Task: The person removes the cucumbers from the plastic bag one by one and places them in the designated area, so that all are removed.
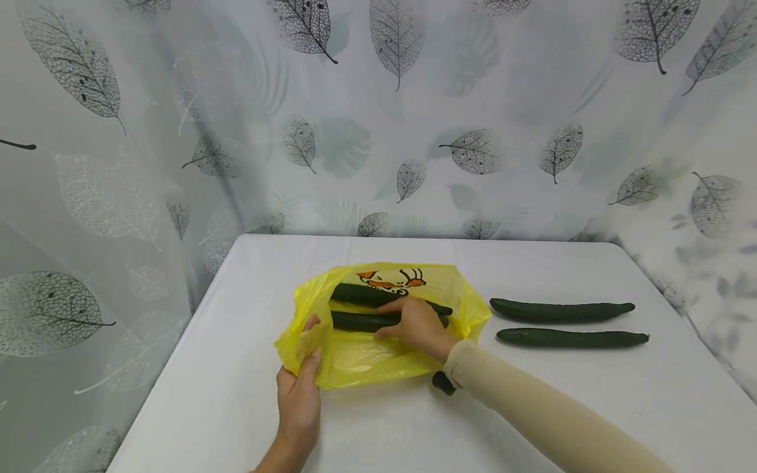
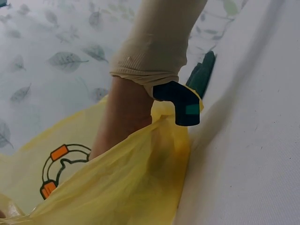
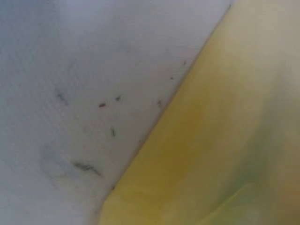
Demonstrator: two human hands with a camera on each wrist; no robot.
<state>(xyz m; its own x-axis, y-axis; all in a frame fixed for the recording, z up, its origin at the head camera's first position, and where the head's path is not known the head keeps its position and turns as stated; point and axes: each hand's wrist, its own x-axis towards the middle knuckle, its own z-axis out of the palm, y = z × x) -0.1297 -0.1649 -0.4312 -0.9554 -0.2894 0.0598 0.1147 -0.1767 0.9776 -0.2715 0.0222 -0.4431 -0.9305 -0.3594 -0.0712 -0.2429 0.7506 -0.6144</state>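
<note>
Beige sleeve (image 1: 550, 407) lies foremost, its cuff by the near edge of the yellow bag (image 1: 363, 364), where it could drag thin plastic. Left hand (image 1: 299, 401) pinches the bag's left rim; slipping fingers might let the mouth sag. Right hand (image 1: 420, 326) grips the nearer cucumber (image 1: 356, 321) of two inside; two loose cucumbers (image 1: 572, 337) lie rightward on the surface (image 1: 591, 407).

Crinkled, glossy plastic bag (image 1: 355, 368); smooth-skinned cucumbers (image 1: 572, 338); matt tabletop (image 1: 378, 433), seemingly fine-textured where blurred.
</note>
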